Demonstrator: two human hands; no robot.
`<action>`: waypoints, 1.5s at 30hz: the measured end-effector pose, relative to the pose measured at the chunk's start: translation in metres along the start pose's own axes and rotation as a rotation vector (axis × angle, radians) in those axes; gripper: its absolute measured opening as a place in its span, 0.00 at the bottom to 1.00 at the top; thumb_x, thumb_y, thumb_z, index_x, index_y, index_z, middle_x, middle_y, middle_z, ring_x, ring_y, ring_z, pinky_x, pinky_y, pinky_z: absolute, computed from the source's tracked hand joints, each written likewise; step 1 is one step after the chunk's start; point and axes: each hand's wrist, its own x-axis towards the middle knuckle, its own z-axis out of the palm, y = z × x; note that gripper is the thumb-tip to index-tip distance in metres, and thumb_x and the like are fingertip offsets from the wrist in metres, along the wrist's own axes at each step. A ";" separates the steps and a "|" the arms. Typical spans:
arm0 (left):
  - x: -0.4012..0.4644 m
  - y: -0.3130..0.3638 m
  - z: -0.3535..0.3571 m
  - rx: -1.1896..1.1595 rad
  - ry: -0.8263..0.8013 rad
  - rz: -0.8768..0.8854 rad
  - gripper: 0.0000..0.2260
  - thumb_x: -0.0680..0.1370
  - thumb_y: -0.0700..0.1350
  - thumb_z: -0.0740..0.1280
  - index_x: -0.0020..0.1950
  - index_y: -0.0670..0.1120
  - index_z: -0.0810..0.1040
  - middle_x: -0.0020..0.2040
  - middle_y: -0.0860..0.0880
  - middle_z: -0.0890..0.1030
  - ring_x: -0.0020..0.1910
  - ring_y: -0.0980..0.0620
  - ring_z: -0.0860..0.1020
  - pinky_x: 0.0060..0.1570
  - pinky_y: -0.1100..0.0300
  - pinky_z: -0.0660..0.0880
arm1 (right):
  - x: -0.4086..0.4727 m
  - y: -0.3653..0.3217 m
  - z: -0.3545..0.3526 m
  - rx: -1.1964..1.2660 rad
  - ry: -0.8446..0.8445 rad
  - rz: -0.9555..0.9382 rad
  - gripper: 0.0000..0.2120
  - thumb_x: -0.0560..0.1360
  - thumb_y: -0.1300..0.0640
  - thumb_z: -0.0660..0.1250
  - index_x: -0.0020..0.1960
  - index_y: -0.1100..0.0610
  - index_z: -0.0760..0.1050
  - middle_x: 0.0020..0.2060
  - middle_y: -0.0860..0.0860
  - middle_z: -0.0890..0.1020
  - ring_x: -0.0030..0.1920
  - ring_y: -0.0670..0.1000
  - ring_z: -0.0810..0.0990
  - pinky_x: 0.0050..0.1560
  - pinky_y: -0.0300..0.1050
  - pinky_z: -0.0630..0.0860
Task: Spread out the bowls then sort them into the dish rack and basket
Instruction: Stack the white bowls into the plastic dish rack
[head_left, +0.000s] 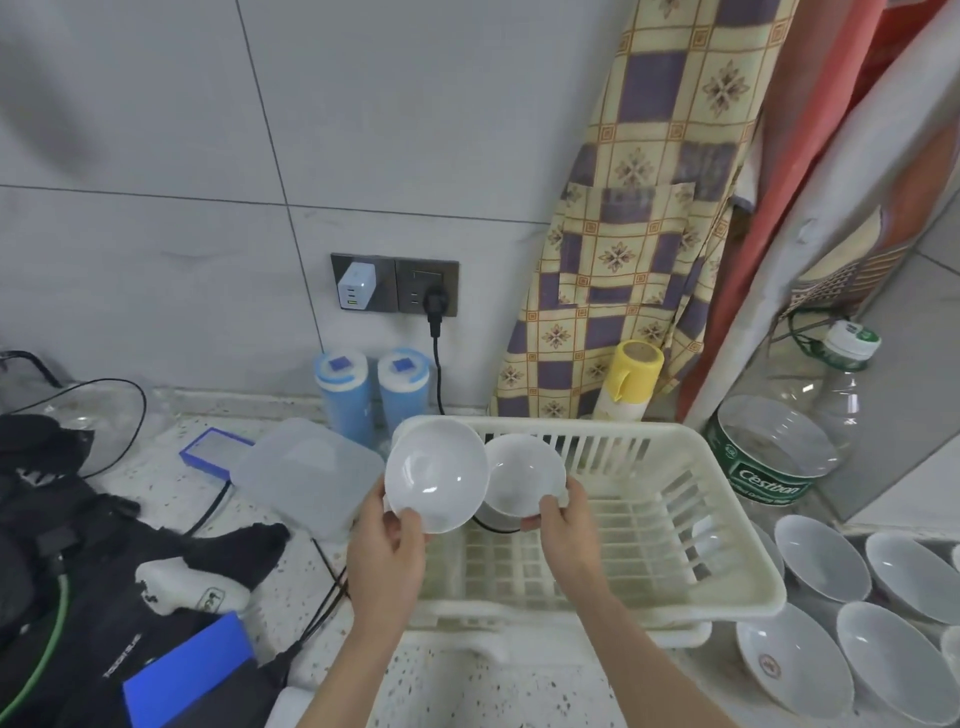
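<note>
Two blue canisters (371, 389) by the wall, clear lidded container (306, 475), patterned apron (639, 208), large water bottle (789, 431)

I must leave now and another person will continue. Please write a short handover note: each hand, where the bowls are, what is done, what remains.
Left hand: grips a white bowl by its near rim, held up over the left end of the cream basket.
Right hand: grips a second white bowl beside the first, also above the basket.
Spread bowls: lying open side up on the counter to the right of the basket.
Done: bowls are spread out; sorting has started.
Left: set down the two held bowls, then sort the spread bowls. The basket's visible floor holds no bowl. I cannot see a separate dish rack in this view.
</note>
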 end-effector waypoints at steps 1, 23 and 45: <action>0.001 0.000 0.000 -0.025 -0.001 -0.013 0.16 0.79 0.42 0.63 0.65 0.54 0.74 0.50 0.56 0.83 0.42 0.52 0.85 0.42 0.56 0.78 | -0.001 0.002 0.003 -0.009 0.008 0.007 0.20 0.79 0.56 0.56 0.71 0.53 0.64 0.34 0.47 0.85 0.47 0.50 0.82 0.44 0.49 0.76; 0.016 0.002 -0.004 -0.192 0.028 -0.153 0.11 0.77 0.40 0.61 0.56 0.51 0.76 0.34 0.52 0.84 0.26 0.53 0.80 0.25 0.64 0.74 | 0.002 0.017 0.016 -0.008 0.019 -0.004 0.18 0.82 0.53 0.53 0.71 0.55 0.67 0.31 0.51 0.84 0.42 0.48 0.82 0.38 0.43 0.74; 0.036 0.014 -0.003 0.017 -0.204 -0.143 0.11 0.78 0.39 0.61 0.54 0.51 0.77 0.33 0.47 0.85 0.21 0.51 0.76 0.19 0.68 0.66 | 0.013 0.027 0.020 0.014 -0.031 0.054 0.24 0.81 0.48 0.58 0.75 0.54 0.62 0.27 0.48 0.84 0.39 0.42 0.81 0.34 0.38 0.70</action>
